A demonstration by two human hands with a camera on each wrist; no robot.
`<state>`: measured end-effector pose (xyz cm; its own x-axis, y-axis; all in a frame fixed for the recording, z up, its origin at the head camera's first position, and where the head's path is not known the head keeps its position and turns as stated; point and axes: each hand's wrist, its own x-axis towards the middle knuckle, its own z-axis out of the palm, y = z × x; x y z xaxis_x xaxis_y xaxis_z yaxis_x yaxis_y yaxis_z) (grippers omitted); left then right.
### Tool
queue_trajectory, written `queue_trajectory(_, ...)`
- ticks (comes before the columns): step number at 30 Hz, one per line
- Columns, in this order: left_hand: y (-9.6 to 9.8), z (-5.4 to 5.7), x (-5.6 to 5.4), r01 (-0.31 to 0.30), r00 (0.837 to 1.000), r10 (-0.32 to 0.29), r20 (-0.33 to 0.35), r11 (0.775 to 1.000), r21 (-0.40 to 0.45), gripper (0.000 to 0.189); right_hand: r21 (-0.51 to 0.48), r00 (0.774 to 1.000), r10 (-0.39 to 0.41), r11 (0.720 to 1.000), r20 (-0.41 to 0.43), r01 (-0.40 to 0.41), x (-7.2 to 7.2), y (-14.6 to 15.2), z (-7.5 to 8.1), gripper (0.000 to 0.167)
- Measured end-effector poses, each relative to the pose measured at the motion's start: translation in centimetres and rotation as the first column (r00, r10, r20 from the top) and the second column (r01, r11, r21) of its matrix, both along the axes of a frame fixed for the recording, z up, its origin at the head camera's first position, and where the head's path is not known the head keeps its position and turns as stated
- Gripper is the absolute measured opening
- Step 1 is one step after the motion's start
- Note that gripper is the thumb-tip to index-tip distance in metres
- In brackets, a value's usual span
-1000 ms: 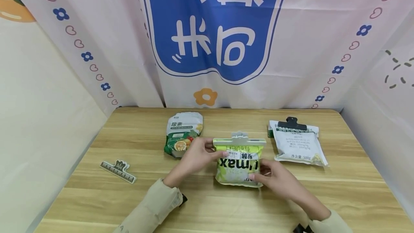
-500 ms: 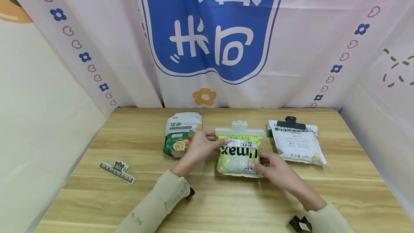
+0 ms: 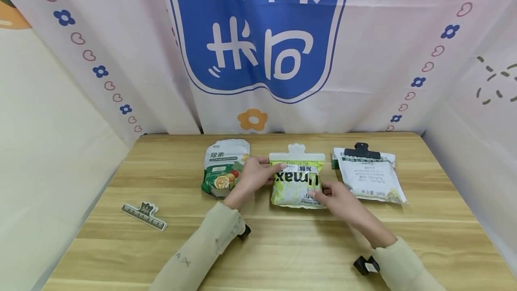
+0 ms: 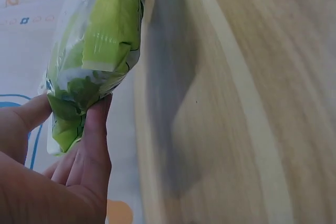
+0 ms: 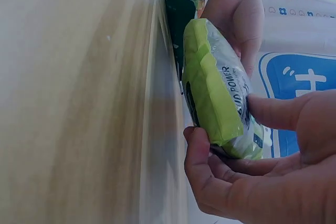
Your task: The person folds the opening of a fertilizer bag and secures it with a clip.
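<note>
A lime-green and white Umax packet point(image 3: 296, 188) is between my two hands in the head view, its printing upside down. A white clip point(image 3: 296, 154) is fastened along its far edge. My left hand point(image 3: 252, 176) pinches the packet's left side near the clip, thumb on the front. Lower on the right side, my right hand point(image 3: 343, 203) pinches it between thumb and fingers. In the left wrist view the packet point(image 4: 100, 40) is held off the table, with its shadow below. The right wrist view shows its green bottom end point(image 5: 212, 87) and curled fingers point(image 5: 197, 156).
A white and green pouch point(image 3: 222, 165) with fruit pictures lies to the left. On the right rests a white packet point(image 3: 369, 179) closed with a black clip point(image 3: 362, 150). A piano-key patterned clip point(image 3: 144, 214) lies at the left of the wooden table point(image 3: 291, 255). A printed curtain point(image 3: 363, 58) hangs behind.
Both hands have carried the packet away from me, toward the back of the table, in line with the other packets. The grip looks the same. The view has shifted slightly.
</note>
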<state>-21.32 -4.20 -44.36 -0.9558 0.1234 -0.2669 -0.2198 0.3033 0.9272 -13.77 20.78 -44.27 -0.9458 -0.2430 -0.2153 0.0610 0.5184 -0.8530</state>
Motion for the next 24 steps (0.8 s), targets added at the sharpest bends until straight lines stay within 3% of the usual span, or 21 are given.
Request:
queue_trajectory(3,0.2,-0.1,-0.5,-0.027,1.0,0.027,0.014,1.0,-0.007,0.068,0.008,1.0,-0.02,1.0,0.016,0.02,-0.4,-0.2,0.0,0.03)
queue_trajectory(11,0.8,-0.8,-1.7,-0.074,0.997,0.073,-0.011,0.996,-0.046,0.033,0.07,0.997,-0.057,0.996,0.048,0.053,-1.5,-0.5,0.1,0.03)
queue_trajectory(17,1.4,-1.3,-2.0,-0.076,0.996,0.072,-0.053,0.994,-0.079,0.055,0.078,0.997,-0.058,0.996,0.059,0.053,-2.0,-0.4,-0.2,0.046)
queue_trajectory(24,2.0,-1.6,-2.4,-0.086,0.996,0.081,-0.042,0.987,-0.135,0.054,0.05,0.996,-0.057,0.997,0.071,0.054,-2.3,-0.1,-0.4,0.039)
